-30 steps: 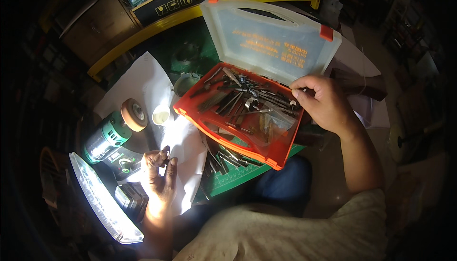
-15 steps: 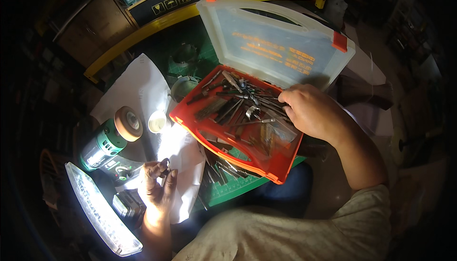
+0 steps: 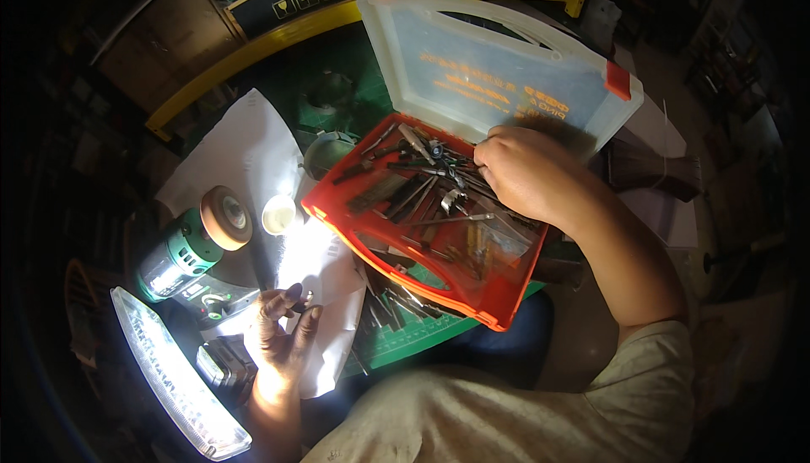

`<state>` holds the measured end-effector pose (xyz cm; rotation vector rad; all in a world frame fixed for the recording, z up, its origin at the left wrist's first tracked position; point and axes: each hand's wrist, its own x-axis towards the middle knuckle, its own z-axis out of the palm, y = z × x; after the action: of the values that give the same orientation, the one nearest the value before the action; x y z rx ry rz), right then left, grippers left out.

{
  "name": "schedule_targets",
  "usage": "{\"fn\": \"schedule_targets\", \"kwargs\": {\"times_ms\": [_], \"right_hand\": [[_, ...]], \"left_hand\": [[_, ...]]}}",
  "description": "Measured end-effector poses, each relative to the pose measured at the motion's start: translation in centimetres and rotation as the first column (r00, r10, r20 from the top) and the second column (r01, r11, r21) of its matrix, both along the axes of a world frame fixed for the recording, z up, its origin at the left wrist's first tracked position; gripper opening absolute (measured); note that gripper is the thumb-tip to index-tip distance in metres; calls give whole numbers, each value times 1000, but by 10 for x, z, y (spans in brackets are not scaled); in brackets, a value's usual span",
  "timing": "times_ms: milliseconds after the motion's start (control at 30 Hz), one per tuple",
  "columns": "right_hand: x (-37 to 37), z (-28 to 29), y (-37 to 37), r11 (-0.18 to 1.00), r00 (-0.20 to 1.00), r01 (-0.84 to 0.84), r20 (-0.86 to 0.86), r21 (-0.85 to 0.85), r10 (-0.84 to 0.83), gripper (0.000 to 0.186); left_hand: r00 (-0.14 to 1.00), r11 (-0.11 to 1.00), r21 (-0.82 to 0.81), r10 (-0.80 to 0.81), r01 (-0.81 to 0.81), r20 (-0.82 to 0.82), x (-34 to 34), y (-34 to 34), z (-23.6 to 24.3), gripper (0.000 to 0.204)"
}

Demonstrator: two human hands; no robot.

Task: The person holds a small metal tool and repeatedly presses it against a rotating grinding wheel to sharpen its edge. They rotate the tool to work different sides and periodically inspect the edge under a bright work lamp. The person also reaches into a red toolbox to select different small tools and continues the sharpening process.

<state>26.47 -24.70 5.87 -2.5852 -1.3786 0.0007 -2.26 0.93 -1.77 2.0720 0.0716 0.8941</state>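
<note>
My left hand [image 3: 283,341] pinches a small shiny metal piece [image 3: 309,297] above a sheet of white paper [image 3: 215,146]. My right hand [image 3: 515,172] reaches into the open red plastic case [image 3: 498,303], fingers closed among loose drill bits [image 3: 413,193] at its back right; what they hold is hidden. The case's translucent lid [image 3: 498,54] stands raised behind. Left of the paper are a green grinder with a round wheel [image 3: 181,256] and a lit lamp bar [image 3: 177,370]. A small white cup [image 3: 278,215] stands near the wheel.
The green cutting mat [image 3: 401,341] holds more thin metal rods under the case's front edge. A metal container [image 3: 329,159] stands left of the case. A yellow rail [image 3: 219,66] runs along the back, with boxes behind it. A dark bundle [image 3: 654,172] lies at right.
My right hand has moved from the case's right edge leftward, deeper in among the bits. My left hand has lowered slightly, still pinching the small piece.
</note>
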Motion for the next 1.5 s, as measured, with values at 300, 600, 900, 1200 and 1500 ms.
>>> {"fn": "schedule_targets", "kwargs": {"times_ms": [300, 600, 900, 1200, 1500], "right_hand": [[-7, -5, -7, 1000, 999, -15, 49, -22, 16, 5], [-44, 7, -48, 887, 984, 134, -163, 442, -67, 10], [-51, 12, -61, 844, 941, 261, -317, 468, -115, 10], [-35, 10, -44, 967, 986, 146, 46, 209, -158, 11], [-19, 29, -38, 994, 980, 106, -170, -8, -105, 14]], "left_hand": [[995, 992, 123, 32, -20, -90, -2, -2, 5, 28], [999, 903, 429, 16, -36, 50, 7, -8, 28, 35], [976, 708, 674, -196, 211, -100, 17, -31, 56, 35], [948, 537, 781, -161, 318, -276, 30, -44, 69, 30], [949, 543, 783, -106, 304, -296, 36, -42, 61, 30]]}}
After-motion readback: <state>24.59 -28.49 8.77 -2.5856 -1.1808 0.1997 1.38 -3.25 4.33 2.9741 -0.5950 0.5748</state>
